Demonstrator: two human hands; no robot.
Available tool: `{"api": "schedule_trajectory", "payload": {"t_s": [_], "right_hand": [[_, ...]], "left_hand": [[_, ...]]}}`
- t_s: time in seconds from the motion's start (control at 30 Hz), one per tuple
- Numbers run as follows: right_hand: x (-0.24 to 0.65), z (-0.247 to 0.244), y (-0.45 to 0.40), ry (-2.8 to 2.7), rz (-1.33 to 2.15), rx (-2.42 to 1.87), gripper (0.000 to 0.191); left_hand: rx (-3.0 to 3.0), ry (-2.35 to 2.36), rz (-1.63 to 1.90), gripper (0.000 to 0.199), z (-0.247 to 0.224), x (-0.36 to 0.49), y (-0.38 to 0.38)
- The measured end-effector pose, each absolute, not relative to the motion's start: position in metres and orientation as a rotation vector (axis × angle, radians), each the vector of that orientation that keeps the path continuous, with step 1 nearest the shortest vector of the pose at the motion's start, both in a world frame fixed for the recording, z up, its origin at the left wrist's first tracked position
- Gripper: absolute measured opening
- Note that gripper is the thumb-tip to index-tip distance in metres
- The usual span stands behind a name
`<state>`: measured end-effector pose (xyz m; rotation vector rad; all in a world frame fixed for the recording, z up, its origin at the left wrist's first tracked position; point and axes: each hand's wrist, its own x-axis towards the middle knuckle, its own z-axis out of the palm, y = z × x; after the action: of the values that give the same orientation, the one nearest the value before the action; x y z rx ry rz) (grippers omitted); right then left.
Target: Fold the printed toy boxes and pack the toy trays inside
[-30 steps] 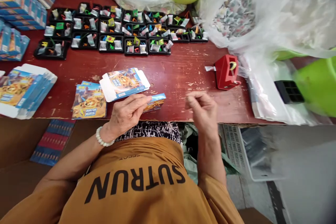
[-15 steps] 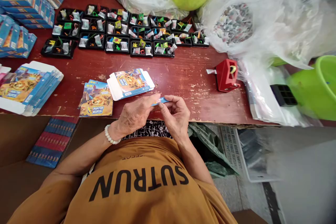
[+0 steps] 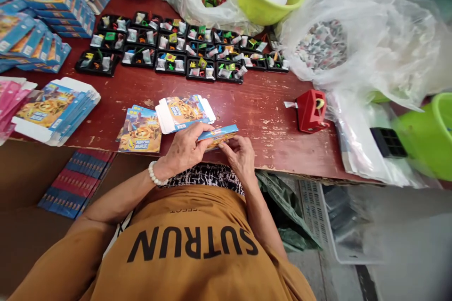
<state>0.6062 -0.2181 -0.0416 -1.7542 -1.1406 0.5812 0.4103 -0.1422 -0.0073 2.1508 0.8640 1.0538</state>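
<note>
A blue and orange printed box (image 3: 219, 134) is held between both hands above the table's front edge. My left hand (image 3: 186, 146), with a beaded bracelet at the wrist, grips its left end. My right hand (image 3: 240, 154) pinches its lower right side between thumb and fingers. Just beyond lies a flattened printed carton (image 3: 185, 111) with white flaps. Left of that, printed cards (image 3: 140, 131) lie by the front edge. Several black trays (image 3: 97, 63) filled with small packets and coloured pieces stand in rows farther back.
A red tape dispenser (image 3: 310, 112) stands right of centre. Blue boxes (image 3: 52, 0) and flat cartons (image 3: 58, 108) are stacked at left. Plastic bags (image 3: 370, 42), a green basin (image 3: 268, 7) and a black tray (image 3: 388, 142) lie at the back and right.
The box between my hands has turned, so more of its blue side and orange face shows. My right hand now sits lower on it. The view has shifted a little to the left.
</note>
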Motion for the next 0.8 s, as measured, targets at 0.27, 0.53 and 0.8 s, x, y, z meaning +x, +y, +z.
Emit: {"api": "schedule_trajectory", "payload": {"t_s": [0.27,0.53,0.8], "right_hand": [[0.604,-0.020,-0.202,-0.803,1.263,-1.265,0.040],[0.536,0.009,-0.106,-1.332,1.494,-1.082,0.057],[0.464,0.007,-0.011,-2.080,1.320,-0.883,0.037]], "left_hand": [[1.515,0.823,0.973,0.047,-0.002,0.372,-0.159],[2.141,1.342,0.901,0.115,0.017,0.279,-0.162],[2.367,1.839,0.701,0.154,0.002,0.293,-0.172]]}}
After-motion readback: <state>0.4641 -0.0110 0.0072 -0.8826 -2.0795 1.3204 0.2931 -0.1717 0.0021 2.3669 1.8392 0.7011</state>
